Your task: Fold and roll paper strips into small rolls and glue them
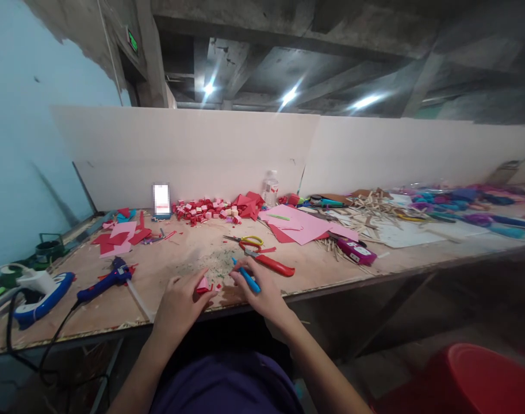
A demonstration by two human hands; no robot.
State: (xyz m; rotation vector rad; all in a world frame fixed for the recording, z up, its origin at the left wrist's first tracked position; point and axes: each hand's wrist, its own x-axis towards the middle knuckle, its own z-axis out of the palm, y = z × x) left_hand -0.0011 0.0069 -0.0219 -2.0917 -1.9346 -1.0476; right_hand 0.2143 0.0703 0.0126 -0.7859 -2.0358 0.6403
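Near the table's front edge, my left hand [182,301] is closed on a small pink and red paper piece [202,285], gripping it between thumb and fingers. My right hand [262,287] holds a slim blue pen-like tool [250,280], its tip pointing up and to the left. Tiny red scraps lie between the two hands. Just beyond them, green and dark crumbs [214,261] are scattered on the wood. Scissors with yellow and orange handles [249,241] lie past my right hand, beside a red-handled cutter [275,265].
A blue glue gun [107,282] and a power strip [44,302] with cords lie at left. Red and pink cubes [206,210] are heaped at the back, between a propped phone [161,199] and a plastic bottle [271,188]. Pink paper [297,223] and wooden sticks [370,207] lie right. A red stool [486,374] stands below.
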